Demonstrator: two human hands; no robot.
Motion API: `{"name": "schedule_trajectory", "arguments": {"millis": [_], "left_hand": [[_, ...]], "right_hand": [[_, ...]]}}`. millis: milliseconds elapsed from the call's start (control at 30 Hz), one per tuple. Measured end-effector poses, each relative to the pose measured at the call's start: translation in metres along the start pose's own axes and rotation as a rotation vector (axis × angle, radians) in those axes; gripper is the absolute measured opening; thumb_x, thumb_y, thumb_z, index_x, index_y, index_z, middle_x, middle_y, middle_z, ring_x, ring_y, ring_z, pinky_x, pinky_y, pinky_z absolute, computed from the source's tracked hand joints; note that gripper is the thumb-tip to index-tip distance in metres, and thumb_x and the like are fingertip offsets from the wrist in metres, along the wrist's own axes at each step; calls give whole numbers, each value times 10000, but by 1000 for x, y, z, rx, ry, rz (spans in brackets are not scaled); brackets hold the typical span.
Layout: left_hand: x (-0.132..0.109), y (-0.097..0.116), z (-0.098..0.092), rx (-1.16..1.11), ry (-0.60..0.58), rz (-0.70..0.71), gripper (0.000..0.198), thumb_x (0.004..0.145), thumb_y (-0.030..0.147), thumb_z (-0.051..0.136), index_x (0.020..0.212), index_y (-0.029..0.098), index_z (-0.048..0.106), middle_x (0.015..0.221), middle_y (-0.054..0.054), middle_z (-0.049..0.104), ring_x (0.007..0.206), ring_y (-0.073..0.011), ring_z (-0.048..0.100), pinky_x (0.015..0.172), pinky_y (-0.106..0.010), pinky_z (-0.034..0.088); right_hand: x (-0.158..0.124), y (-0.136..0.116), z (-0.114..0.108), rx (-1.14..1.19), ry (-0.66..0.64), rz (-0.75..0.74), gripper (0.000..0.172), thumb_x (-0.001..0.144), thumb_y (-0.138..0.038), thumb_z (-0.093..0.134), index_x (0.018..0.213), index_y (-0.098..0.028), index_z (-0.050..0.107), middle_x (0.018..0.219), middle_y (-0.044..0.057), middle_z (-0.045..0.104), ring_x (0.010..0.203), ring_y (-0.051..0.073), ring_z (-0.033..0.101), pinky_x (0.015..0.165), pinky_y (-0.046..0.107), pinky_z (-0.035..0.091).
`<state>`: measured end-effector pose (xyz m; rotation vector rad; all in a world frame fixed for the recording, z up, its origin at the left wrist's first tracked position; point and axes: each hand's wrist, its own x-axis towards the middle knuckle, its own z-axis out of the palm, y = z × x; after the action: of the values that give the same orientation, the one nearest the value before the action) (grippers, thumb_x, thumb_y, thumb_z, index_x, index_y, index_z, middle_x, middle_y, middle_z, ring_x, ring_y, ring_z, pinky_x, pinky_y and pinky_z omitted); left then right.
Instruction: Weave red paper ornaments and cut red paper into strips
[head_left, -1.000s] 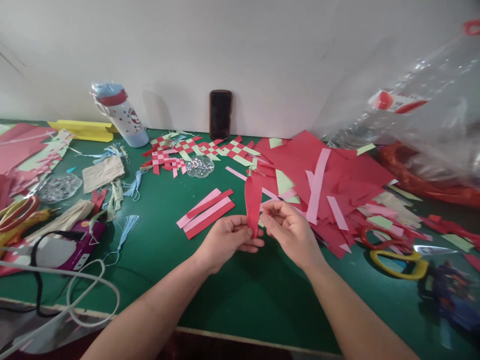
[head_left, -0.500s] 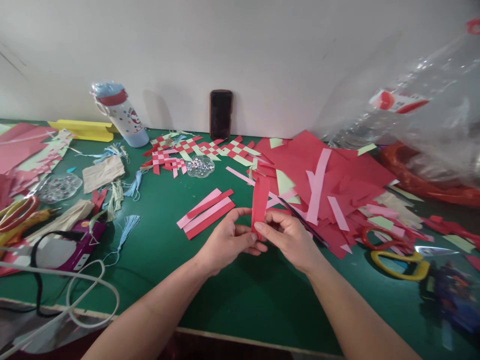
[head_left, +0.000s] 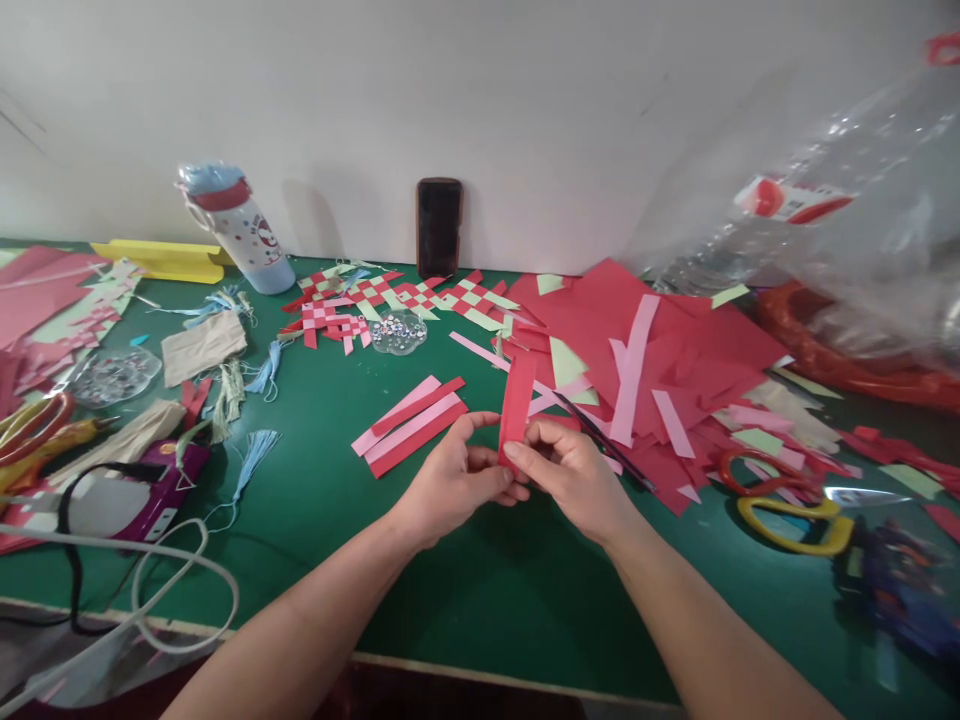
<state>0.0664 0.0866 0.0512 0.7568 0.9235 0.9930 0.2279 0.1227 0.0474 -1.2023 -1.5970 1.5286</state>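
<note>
Between my two hands a red paper strip (head_left: 517,395) stands upright above the green table. My left hand (head_left: 461,475) has its fingers closed around the strip's lower left edge. From the other side my right hand (head_left: 566,465) pinches the lower end, its thumb pressed on the paper. Just left of my hands lie several pink and red paper strips (head_left: 411,425), side by side at a slant. Woven checkered paper pieces (head_left: 375,292) in red, pink and green lie farther back, by a clear dish of small gems (head_left: 398,331).
Red paper sheets (head_left: 592,300) pile up at right, near scissors (head_left: 795,525) and a large plastic bottle (head_left: 787,200). A phone (head_left: 439,228) leans on the wall beside a water bottle (head_left: 240,230). Tassels (head_left: 255,462), a purple device (head_left: 161,490) and a white cable (head_left: 187,640) lie left.
The red strip has turned slightly, showing its flat face a little more squarely and tilting a bit right at the top. Both hands keep their hold; the view has shifted slightly.
</note>
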Motion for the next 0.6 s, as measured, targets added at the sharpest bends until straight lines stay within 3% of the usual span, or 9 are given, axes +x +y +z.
{"name": "schedule_trajectory", "arguments": {"millis": [200,367,500,600], "left_hand": [[-1,-1,1,-2,4,1,628,711,129,751,1237,148,408,700,14,683,673,-157,698,720,-311,546],[-1,0,1,-56,-26,-42,696,635,102,809,1219,149,433,788,-25,718,730,-158,708,751,-302,544],[0,0,-1,-50,-35,-34,487,703,289,821,1076,118,558,840,-62,720,753,-151,706,750,-287,546],[1,-1,-3,-43,-19,-19,445,738,430,788,993,115,605,830,-61,717,751,-152,708,764,-304,558]], "right_hand": [[-1,-1,0,13,17,11,344,815,-480,668,673,-206,518,585,-24,560,536,136,552,530,281,438],[1,0,-6,-20,121,-36,380,814,-493,670,640,-201,501,538,-54,453,484,85,408,470,245,340],[1,1,-6,-15,98,-40,375,816,-496,668,652,-196,516,567,-52,447,506,82,386,474,244,323],[1,2,-3,-22,68,-29,369,821,-496,664,660,-194,525,565,-52,447,508,83,388,474,243,317]]}}
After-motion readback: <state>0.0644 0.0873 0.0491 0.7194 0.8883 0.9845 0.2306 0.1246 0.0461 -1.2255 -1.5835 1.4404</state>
